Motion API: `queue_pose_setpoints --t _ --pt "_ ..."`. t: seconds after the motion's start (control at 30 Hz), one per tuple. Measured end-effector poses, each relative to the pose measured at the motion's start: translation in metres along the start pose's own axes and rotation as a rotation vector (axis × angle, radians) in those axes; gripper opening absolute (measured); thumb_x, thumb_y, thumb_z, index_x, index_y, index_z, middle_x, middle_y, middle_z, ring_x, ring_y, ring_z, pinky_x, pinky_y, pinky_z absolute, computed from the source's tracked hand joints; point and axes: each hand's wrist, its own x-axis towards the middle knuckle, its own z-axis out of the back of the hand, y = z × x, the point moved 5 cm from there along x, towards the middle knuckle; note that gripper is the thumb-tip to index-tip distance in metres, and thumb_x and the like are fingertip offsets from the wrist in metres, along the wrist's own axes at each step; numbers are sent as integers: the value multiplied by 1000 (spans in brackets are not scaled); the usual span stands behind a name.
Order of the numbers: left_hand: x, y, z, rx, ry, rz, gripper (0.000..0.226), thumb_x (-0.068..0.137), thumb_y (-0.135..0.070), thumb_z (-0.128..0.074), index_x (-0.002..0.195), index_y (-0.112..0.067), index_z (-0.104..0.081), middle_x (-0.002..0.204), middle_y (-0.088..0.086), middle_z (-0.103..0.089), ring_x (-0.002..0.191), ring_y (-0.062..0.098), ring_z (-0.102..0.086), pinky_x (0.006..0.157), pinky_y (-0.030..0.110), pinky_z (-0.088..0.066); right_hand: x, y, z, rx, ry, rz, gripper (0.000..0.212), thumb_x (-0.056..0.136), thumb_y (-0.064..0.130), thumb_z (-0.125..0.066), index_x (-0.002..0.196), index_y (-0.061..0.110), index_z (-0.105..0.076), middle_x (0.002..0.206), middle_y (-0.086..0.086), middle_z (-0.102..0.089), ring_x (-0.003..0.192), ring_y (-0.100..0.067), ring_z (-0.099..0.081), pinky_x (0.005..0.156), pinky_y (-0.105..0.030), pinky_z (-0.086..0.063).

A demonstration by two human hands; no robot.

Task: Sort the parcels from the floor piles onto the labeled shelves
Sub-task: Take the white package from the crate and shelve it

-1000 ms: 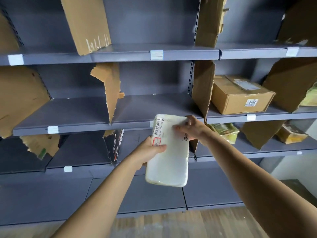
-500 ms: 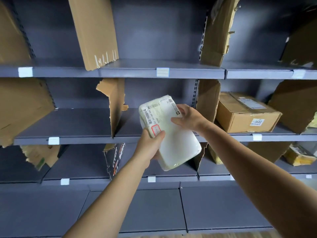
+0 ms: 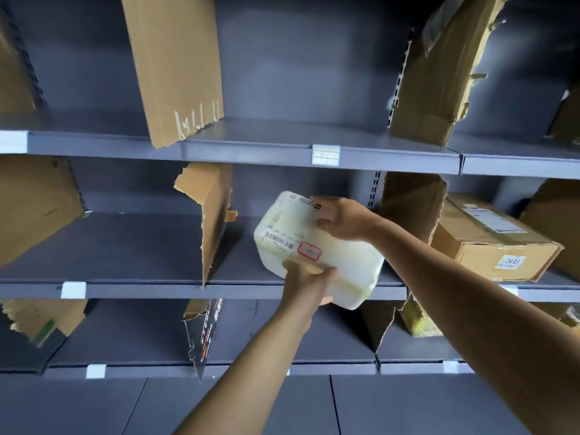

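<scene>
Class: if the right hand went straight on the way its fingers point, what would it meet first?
Likely the torn cardboard divider left of the white parcel that the right hand holds, though depth is unclear and it may pass behind it.

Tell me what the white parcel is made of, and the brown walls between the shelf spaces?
The white parcel looks like a glossy plastic bag: it shines and has soft rounded corners. Its contents are hidden. The brown dividers look like matte cardboard, with torn, ragged edges.
</scene>
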Motion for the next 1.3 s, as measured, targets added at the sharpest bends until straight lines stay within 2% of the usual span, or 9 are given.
queue_pose_setpoints --t 0.2,0.3,0.37,0.47,0.57,0.77,0.97,1.17,1.3 --pt "13 -2 -18 17 -67 -29 49 84 -12 -66 123 -14 -35 108 -8 -55 97 8 -57 78 36 -60 26 -18 -10 -105 16 120 45 100 11 -45 145 13 -47 153 -4 -42 141 -21 -37 110 -18 -20" --pt "25 0 -8 94 -171 -24 47 82 -16 -66 119 -12 -38 109 -2 -52 102 17 -58 80 40 -60 35 -25 -15 -78 8 171 42 100 12 -45 141 12 -52 152 -3 -44 141 -20 -36 115 -21 -20" --pt "36 -3 9 238 -297 -66 57 75 -24 -73 120 -10 -41 114 2 -47 112 27 -54 90 43 -55 41 -32 -17 -66 5 186 40 100 16 -45 138 14 -55 148 -1 -49 140 -20 -37 116 -25 -23" --pt "43 -28 31 531 -444 -284 97 67 -26 -85 145 -18 -27 137 6 -33 133 26 -29 109 41 -36 43 -41 -16 -91 -3 184 37 101 28 -44 136 25 -57 144 9 -51 137 -17 -35 115 -33 -29" --pt "56 -53 25 874 -300 -539 104 68 -32 -86 153 -22 -25 157 5 -25 140 14 -12 119 37 -18 44 -38 -12 -236 -21 151 33 101 35 -45 128 24 -60 136 1 -48 125 -24 -38 103 -41 -39" --pt "65 -54 20 1171 -438 -546 95 63 -62 -79 139 -14 -47 147 1 -46 142 29 -24 111 38 -24 34 -39 -6 -224 -28 160 39 97 49 -47 115 18 -62 116 -5 -54 117 -26 -50 96 -39 -44" --pt "76 -51 3 1209 -590 -609 97 54 -81 -63 116 -8 -61 124 11 -60 127 40 -43 96 53 -40 19 -59 6 -231 89 219 79 76 74 -60 142 32 -47 140 9 -45 134 -12 -33 108 -30 -34" --pt "89 -46 0 1335 -520 -724 74 57 -39 -91 119 -12 -62 122 7 -59 119 33 -42 86 47 -47 28 -74 2 -420 72 213 70 88 46 -66 147 25 -36 140 -2 -49 130 -19 -42 102 -33 -40" --pt "100 -42 7 1404 -487 -758 81 48 -22 -96 121 -14 -62 120 5 -60 112 27 -40 75 42 -52 37 -84 -8 -414 -4 197 67 89 41 -67 146 21 -37 144 -2 -46 134 -21 -38 108 -38 -36"
